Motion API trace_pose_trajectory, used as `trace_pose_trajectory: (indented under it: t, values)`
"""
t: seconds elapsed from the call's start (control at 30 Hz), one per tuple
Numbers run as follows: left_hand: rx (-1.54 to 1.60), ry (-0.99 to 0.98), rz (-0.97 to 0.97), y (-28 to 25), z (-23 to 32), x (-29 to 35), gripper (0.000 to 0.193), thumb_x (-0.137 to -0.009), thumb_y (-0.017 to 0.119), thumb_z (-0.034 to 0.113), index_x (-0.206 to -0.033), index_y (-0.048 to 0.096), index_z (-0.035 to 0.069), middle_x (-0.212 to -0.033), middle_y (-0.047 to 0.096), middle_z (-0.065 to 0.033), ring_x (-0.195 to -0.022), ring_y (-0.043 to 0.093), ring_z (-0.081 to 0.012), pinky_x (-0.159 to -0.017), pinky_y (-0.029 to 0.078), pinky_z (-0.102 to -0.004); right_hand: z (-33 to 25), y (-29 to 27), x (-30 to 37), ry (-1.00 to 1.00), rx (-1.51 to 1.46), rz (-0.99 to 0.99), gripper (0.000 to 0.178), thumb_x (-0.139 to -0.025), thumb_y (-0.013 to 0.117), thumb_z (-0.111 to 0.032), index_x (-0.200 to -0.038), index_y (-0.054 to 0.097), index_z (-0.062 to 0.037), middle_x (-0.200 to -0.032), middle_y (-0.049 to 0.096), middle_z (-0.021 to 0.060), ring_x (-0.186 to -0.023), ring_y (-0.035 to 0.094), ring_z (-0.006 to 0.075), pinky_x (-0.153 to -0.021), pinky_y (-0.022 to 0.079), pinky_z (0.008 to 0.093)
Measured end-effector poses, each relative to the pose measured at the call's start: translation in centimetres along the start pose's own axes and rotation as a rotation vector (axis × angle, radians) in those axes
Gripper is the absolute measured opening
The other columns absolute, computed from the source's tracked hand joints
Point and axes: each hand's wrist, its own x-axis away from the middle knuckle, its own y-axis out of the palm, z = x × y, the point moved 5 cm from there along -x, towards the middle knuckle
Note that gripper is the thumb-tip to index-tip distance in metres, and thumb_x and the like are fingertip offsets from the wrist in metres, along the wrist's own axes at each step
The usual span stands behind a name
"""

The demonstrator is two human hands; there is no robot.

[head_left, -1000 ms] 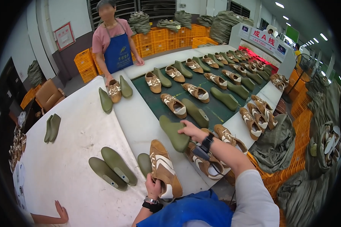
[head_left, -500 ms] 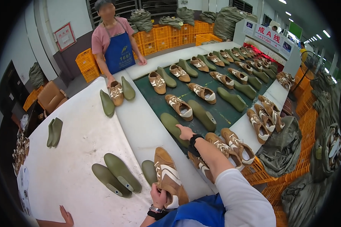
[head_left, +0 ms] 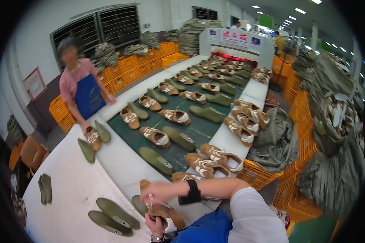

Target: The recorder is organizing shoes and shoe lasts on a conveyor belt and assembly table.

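On the white table just in front of me lies a brown sneaker (head_left: 166, 212) with white stripes. My left hand (head_left: 155, 227) grips it by the collar. Over its front, my right hand (head_left: 160, 191), smeared by motion, has its fingers at a white shoelace (head_left: 151, 201) that rises from the shoe. A green shoe last (head_left: 138, 205) shows partly beside the sneaker. Left of it lie two more green lasts (head_left: 117, 213) side by side. A single last (head_left: 156, 161) rests at the near edge of the dark green conveyor (head_left: 178, 157).
Several brown sneakers (head_left: 209, 165) stand right of my hands, and others with lasts cover the conveyor. A co-worker (head_left: 85, 87) in a blue apron touches a sneaker (head_left: 93, 139) at the far left. Orange crates (head_left: 255, 174) and a grey-green sack (head_left: 275, 137) stand at the right.
My right hand has let go of the green last on the conveyor and come back to the laces of the sneaker in my left hand. The view has swung to the right.
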Motion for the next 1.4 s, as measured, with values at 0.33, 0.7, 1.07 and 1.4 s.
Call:
trace_pose_trajectory:
  t: [0.33, 0.7, 1.07, 1.4]
  values:
    - [-0.275, 0.096, -0.126, 1.7, -0.6, -0.6, 0.017, -0.071, 0.061, 0.007, -0.081, 0.049, 0.000, -0.065, 0.053, -0.0079, -0.060, 0.052, -0.0192, -0.059, 0.043, -0.0308, 0.3, 8.5, 11.5, 0.173, 0.375, -0.093, 0.032, -0.080, 0.057, -0.039, -0.082, 0.057, -0.0070, -0.069, 0.060, 0.0136, -0.068, 0.059, 0.0356, -0.057, 0.047, 0.0443]
    - [-0.611, 0.364, 0.202, -6.4, 2.4, -3.9, 0.053, -0.073, 0.069, 0.023, -0.117, 0.048, 0.002, -0.123, 0.045, -0.0223, -0.123, 0.033, -0.0423, -0.102, 0.029, -0.0475, 6.0, 7.9, 16.2, 0.397, 0.390, -0.144, 0.033, -0.079, 0.060, -0.033, -0.100, 0.060, -0.0084, -0.089, 0.062, 0.0156, -0.084, 0.059, 0.0351, -0.072, 0.047, 0.0429]
    - [-0.627, -0.388, 0.271, -16.2, -5.5, -8.4, 0.084, -0.067, 0.065, 0.058, -0.125, 0.047, 0.000, -0.140, 0.017, -0.0302, -0.129, 0.016, -0.0480, -0.106, 0.021, -0.0484, 5.1, 8.4, 15.1, 0.432, 0.439, -0.108, 0.031, -0.077, 0.062, -0.034, -0.091, 0.061, -0.0062, -0.087, 0.061, 0.0150, -0.084, 0.059, 0.0341, -0.071, 0.047, 0.0427]
    - [-1.016, -0.327, 0.108, -15.1, -6.1, -10.4, 0.062, -0.076, 0.049, 0.045, -0.086, 0.063, -0.015, -0.115, 0.050, -0.0362, -0.124, 0.033, -0.0420, -0.103, 0.025, -0.0461, 6.0, 9.1, 14.8, 0.396, 0.420, -0.057, 0.028, -0.078, 0.059, -0.034, -0.086, 0.061, -0.0065, -0.081, 0.061, 0.0144, -0.082, 0.060, 0.0331, -0.070, 0.047, 0.0431]
